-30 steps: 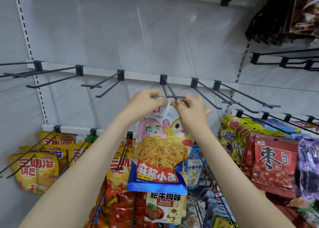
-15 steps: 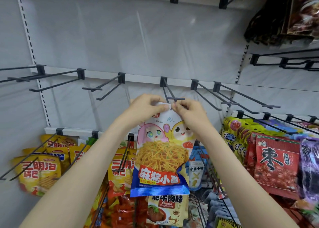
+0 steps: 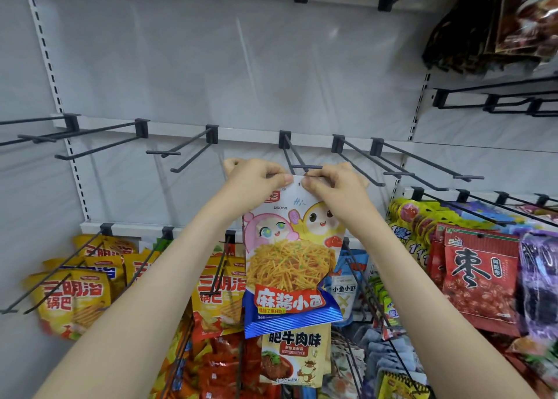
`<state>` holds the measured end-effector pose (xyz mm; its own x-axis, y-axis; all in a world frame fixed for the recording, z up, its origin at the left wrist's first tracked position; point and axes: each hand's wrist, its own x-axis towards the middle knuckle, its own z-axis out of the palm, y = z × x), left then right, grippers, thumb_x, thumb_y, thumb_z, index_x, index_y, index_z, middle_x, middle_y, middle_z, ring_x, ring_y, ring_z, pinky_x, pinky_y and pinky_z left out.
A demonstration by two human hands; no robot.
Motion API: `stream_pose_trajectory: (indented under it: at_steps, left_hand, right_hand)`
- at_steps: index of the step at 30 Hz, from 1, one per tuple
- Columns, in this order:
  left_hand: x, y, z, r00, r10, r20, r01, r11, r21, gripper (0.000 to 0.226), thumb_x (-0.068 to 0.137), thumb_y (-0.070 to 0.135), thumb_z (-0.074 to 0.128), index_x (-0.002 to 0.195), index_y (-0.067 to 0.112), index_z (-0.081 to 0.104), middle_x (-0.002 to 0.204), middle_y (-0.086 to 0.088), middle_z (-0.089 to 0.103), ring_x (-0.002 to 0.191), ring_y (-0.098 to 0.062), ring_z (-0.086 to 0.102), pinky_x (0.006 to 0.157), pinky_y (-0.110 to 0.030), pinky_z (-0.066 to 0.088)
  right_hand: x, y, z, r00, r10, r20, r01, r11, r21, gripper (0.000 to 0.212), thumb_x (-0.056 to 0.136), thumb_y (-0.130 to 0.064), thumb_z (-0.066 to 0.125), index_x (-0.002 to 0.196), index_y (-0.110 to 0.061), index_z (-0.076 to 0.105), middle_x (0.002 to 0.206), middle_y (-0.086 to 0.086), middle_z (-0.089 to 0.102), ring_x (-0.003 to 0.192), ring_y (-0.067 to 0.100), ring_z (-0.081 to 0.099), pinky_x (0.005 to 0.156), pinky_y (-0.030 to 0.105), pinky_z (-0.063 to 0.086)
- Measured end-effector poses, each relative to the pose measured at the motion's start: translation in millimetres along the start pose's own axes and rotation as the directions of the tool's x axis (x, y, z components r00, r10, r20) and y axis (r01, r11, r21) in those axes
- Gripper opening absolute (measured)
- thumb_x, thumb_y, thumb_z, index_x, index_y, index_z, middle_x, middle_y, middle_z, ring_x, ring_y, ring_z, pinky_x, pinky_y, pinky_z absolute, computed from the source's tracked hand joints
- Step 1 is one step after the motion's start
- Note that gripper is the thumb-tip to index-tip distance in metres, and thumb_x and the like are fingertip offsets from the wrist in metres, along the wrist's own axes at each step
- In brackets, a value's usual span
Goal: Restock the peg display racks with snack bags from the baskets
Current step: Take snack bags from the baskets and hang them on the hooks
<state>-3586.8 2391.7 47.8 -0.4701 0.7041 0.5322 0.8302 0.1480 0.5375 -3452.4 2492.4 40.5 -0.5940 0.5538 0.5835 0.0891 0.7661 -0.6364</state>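
Back panel (image 3: pixel 211 66): we face a pale grey display wall with two white rails of black wire pegs; the upper rail's pegs carry nothing.
Dark bags (image 3: pixel 498 21): a glossy bunch hangs at the top right.
Yellow bags (image 3: pixel 69 296): rows of them hang on the lower pegs at the left, behind our left forearm.
Red bag (image 3: pixel 480 277): it hangs at the right, fronting its row, beside a purple pack.
Snack bag (image 3: pixel 290 262): the noodle-snack bag with cartoon faces and a blue foil bottom hangs upright between our two hands, in front of the lower racks. Its top edge sits just under the front bar of the middle peg.
Beef-flavour bag (image 3: pixel 294 356): it shows directly below the snack bag.
Left grip (image 3: pixel 256 178): we pinch the snack bag's top left corner, thumb in front.
Right grip (image 3: pixel 335 184): we pinch the top right corner, fingers curled over the edge.
Middle peg (image 3: pixel 294 157): its double wire slants down toward us from the upper rail.
Hang hole (image 3: pixel 299 183): it lies between our thumbs, just below the peg's bar.
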Motion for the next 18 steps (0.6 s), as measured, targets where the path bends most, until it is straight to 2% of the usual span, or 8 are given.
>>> stream_pose_trajectory:
  at_steps: [2,4,6,8,10,13,14,18]
  left_hand:
    - [0,0,-3,1.0,0.019,-0.017,-0.018,0.998,0.066,0.019,0.095,0.041,0.054,0.091,0.031,0.07,0.077,0.007,0.066,0.088,0.007,0.035,0.074,-0.027,0.011]
    - [-1,1,-4,0.999,0.034,-0.025,-0.03,0.991,0.131,0.018,0.094,0.043,0.055,0.092,0.031,0.068,0.08,0.007,0.068,0.092,-0.001,0.041,0.083,-0.027,0.012]
    - [-2,0,-6,0.997,0.078,-0.029,-0.068,0.965,0.251,0.019,0.091,0.049,0.056,0.092,0.032,0.064,0.073,0.01,0.064,0.093,-0.005,0.047,0.091,-0.029,0.01]
    - [-4,2,-7,0.994,0.109,-0.022,-0.096,0.937,0.337,0.024,0.09,0.052,0.055,0.093,0.029,0.063,0.077,0.009,0.067,0.088,-0.003,0.043,0.088,-0.029,0.011]
    - [-4,4,-8,0.995,0.098,-0.019,-0.087,0.941,0.326,0.027,0.091,0.05,0.055,0.093,0.025,0.065,0.081,0.004,0.07,0.074,0.0,0.031,0.082,-0.028,0.014]
    - [-5,9,-10,0.997,0.079,-0.026,-0.069,0.961,0.269,0.024,0.093,0.045,0.054,0.095,0.025,0.068,0.078,-0.001,0.071,0.074,-0.002,0.031,0.085,-0.032,0.021]
    - [-5,10,-11,0.997,0.077,-0.022,-0.069,0.966,0.25,0.023,0.094,0.044,0.054,0.096,0.026,0.068,0.075,0.0,0.07,0.072,0.002,0.027,0.086,-0.032,0.021]
    - [-4,15,-12,0.998,0.069,-0.015,-0.064,0.978,0.199,0.013,0.094,0.045,0.054,0.089,0.035,0.061,0.056,0.012,0.05,0.069,0.011,0.017,0.082,-0.03,0.02]
  right_hand:
    - [1,-1,-1,1.0,0.002,-0.02,-0.003,0.999,-0.048,0.015,0.09,-0.026,0.065,0.098,-0.014,0.071,0.075,-0.022,0.04,0.088,-0.005,0.035,0.105,0.045,0.03]
    - [2,-2,0,0.999,-0.01,-0.034,0.008,0.998,-0.067,0.017,0.089,-0.025,0.065,0.097,-0.011,0.071,0.074,-0.023,0.04,0.092,0.002,0.034,0.105,0.044,0.03]
    - [2,-4,1,0.999,-0.006,-0.044,0.004,0.999,-0.049,0.017,0.089,-0.024,0.065,0.094,-0.009,0.07,0.073,-0.022,0.039,0.095,0.007,0.037,0.104,0.043,0.03]
    - [1,-7,3,0.998,-0.017,-0.055,0.015,0.999,-0.039,0.015,0.088,-0.024,0.066,0.092,-0.009,0.07,0.073,-0.023,0.04,0.098,0.012,0.042,0.103,0.043,0.03]
    - [1,-9,4,0.998,-0.016,-0.056,0.013,0.999,-0.046,0.015,0.089,-0.024,0.066,0.094,-0.011,0.07,0.074,-0.023,0.039,0.099,0.012,0.041,0.104,0.045,0.03]
    - [2,-5,6,0.998,-0.034,-0.045,0.032,0.999,-0.04,0.008,0.09,-0.022,0.064,0.089,-0.017,0.07,0.074,-0.021,0.045,0.102,0.015,0.044,0.101,0.049,0.033]
    - [2,-3,6,0.998,-0.049,-0.04,0.047,0.998,-0.043,0.007,0.091,-0.021,0.063,0.085,-0.019,0.068,0.073,-0.021,0.048,0.103,0.016,0.044,0.1,0.05,0.034]
    - [4,4,4,0.995,-0.091,-0.042,0.086,0.992,-0.096,0.021,0.093,-0.02,0.058,0.073,-0.013,0.06,0.069,-0.013,0.051,0.096,0.018,0.04,0.093,0.049,0.036]
